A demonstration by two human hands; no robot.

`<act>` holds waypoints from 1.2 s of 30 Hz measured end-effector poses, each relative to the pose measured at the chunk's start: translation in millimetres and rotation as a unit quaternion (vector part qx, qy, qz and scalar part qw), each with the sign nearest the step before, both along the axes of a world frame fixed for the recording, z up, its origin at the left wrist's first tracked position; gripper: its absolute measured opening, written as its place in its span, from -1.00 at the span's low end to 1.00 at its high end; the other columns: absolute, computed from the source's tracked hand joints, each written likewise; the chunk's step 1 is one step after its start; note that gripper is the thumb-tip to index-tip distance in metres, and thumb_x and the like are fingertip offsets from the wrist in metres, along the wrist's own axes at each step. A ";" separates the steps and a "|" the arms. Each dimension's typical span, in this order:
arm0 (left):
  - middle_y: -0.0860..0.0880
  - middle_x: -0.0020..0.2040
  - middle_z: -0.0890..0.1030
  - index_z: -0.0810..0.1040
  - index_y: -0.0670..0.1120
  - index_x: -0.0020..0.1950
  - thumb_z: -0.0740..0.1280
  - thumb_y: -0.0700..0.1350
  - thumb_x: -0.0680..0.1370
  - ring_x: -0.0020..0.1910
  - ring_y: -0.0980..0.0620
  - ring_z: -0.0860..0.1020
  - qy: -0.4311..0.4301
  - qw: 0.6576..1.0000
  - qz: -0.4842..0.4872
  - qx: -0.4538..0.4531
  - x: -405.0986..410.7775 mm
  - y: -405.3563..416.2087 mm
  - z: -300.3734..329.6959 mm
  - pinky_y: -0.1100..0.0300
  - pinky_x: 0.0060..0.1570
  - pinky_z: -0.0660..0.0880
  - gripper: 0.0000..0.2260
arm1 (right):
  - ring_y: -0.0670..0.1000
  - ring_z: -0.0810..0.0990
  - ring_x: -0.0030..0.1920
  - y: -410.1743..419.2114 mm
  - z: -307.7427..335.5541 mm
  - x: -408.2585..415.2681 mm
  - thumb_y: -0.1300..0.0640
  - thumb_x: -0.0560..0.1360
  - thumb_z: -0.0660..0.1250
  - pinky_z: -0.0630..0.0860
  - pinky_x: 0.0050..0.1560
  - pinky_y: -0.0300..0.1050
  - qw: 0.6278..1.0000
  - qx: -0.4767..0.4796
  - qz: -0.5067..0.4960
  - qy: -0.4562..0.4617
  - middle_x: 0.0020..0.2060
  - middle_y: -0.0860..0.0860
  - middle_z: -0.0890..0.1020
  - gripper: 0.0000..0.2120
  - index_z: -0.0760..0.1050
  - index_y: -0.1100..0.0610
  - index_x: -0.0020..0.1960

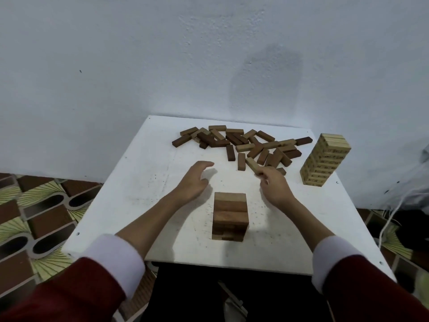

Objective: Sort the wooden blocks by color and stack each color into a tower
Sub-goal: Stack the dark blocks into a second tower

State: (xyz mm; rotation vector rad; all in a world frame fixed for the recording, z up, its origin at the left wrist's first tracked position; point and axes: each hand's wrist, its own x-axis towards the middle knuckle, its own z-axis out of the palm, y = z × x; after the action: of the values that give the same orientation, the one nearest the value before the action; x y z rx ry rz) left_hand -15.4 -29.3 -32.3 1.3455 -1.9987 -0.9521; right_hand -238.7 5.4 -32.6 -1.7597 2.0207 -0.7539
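Note:
A short tower of mid-brown blocks (230, 216) stands near the front middle of the white table (144, 205). A taller tower of pale blocks (323, 160) stands at the right edge. A loose pile of dark, mid-brown and pale blocks (243, 144) lies across the back of the table. My right hand (275, 184) pinches one light-brown block (252, 165) at its near end, just in front of the pile. My left hand (196, 180) hovers with relaxed fingers left of the short tower, holding nothing.
A pale wall rises right behind the table. Patterned floor tiles (34, 217) show on the left. White cords and dark clutter (394, 219) lie on the floor at the right. My red sleeves with white cuffs fill the bottom corners.

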 end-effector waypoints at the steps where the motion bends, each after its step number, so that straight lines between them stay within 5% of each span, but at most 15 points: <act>1: -0.07 0.43 0.33 0.34 -0.11 0.41 0.17 -0.35 0.56 0.40 0.00 0.28 -0.025 0.999 -0.021 -0.007 -5.2 -8.3 -1.0 0.21 0.32 0.21 -0.57 | 0.10 0.40 0.22 -7.8 -1.0 0.0 0.41 0.53 0.10 0.29 0.15 -0.20 0.999 -0.005 0.028 0.033 0.26 0.16 0.47 -0.62 0.43 0.23 0.30; 5: -0.12 0.43 0.31 0.33 -0.17 0.41 0.17 -0.37 0.53 0.41 -0.05 0.25 -0.080 0.994 -0.079 -0.016 -28.2 -40.0 0.8 0.21 0.33 0.17 -0.56 | 0.21 0.22 0.38 -33.8 -1.1 4.4 0.32 0.56 0.11 0.24 0.34 0.05 0.978 0.040 0.101 0.176 0.44 0.13 0.25 -0.57 0.31 0.13 0.42; 9: -0.12 0.46 0.29 0.34 -0.19 0.41 0.17 -0.39 0.51 0.44 -0.04 0.21 -0.093 0.991 -0.096 -0.005 -48.3 -63.2 3.9 0.22 0.34 0.13 -0.54 | 0.26 0.23 0.35 -48.6 -2.2 7.6 0.17 0.58 0.17 0.32 0.29 0.11 0.943 0.083 0.122 0.299 0.44 0.14 0.21 -0.55 0.22 0.06 0.45; 15: -0.10 0.56 0.04 0.16 -0.20 0.51 0.22 -0.37 0.53 0.53 -0.02 0.02 -0.133 0.984 -0.116 0.036 -57.3 -88.0 -8.7 0.21 0.42 -0.02 -0.44 | 0.20 0.41 0.12 -61.7 -12.3 7.4 0.36 0.51 0.16 0.42 0.14 0.02 0.971 0.023 0.150 0.184 0.15 0.19 0.40 -0.67 0.48 0.21 0.24; 23: -0.11 0.40 0.34 0.37 -0.21 0.37 0.25 -0.41 0.44 0.36 -0.04 0.29 -0.100 0.990 -0.093 -0.034 -45.5 -73.7 -23.7 0.29 0.25 0.21 -0.51 | 0.03 0.42 0.09 -62.1 -10.4 10.7 0.29 0.48 0.29 0.25 -0.03 -0.40 0.990 0.005 0.133 0.040 0.16 0.14 0.38 -0.69 0.49 0.23 0.23; 28: -0.08 0.23 0.40 0.52 -0.21 0.15 0.41 -0.34 0.41 0.16 -0.01 0.45 -0.070 0.993 -0.087 -0.045 -37.6 -66.7 -25.1 0.34 0.06 0.40 -0.68 | 0.15 0.38 0.29 -63.7 -13.8 10.2 0.15 0.39 0.46 0.43 0.26 0.02 0.994 0.057 0.084 -0.047 0.40 0.11 0.17 -0.19 0.08 0.19 0.49; 32: -0.07 0.35 0.35 0.49 -0.17 -0.05 0.47 -0.27 0.39 0.06 -0.02 0.50 -0.074 0.992 -0.095 -0.028 -38.6 -68.0 -20.5 0.33 -0.08 0.46 -0.78 | 0.12 0.18 0.43 -68.5 -10.6 8.8 0.18 0.35 0.50 0.32 0.35 0.05 0.989 0.082 0.111 -0.058 0.46 0.10 0.20 -0.10 0.02 0.15 0.51; 36: -0.05 0.49 0.27 0.39 -0.09 -0.20 0.50 -0.21 0.37 0.30 -0.04 0.41 -0.061 0.994 -0.093 -0.022 -41.3 -69.7 -19.5 0.28 0.01 0.40 -0.73 | 0.16 0.31 0.30 -71.2 -11.2 5.3 0.18 0.32 0.52 0.39 0.24 0.09 0.982 0.108 0.146 -0.056 0.34 0.06 0.38 -0.10 0.08 0.10 0.50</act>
State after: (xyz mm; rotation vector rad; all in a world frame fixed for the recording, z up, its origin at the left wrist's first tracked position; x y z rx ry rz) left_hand -56.7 -98.9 -51.8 1.2373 -2.2569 -0.9200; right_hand -233.4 -65.8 -43.8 -1.7894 1.6542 -0.5078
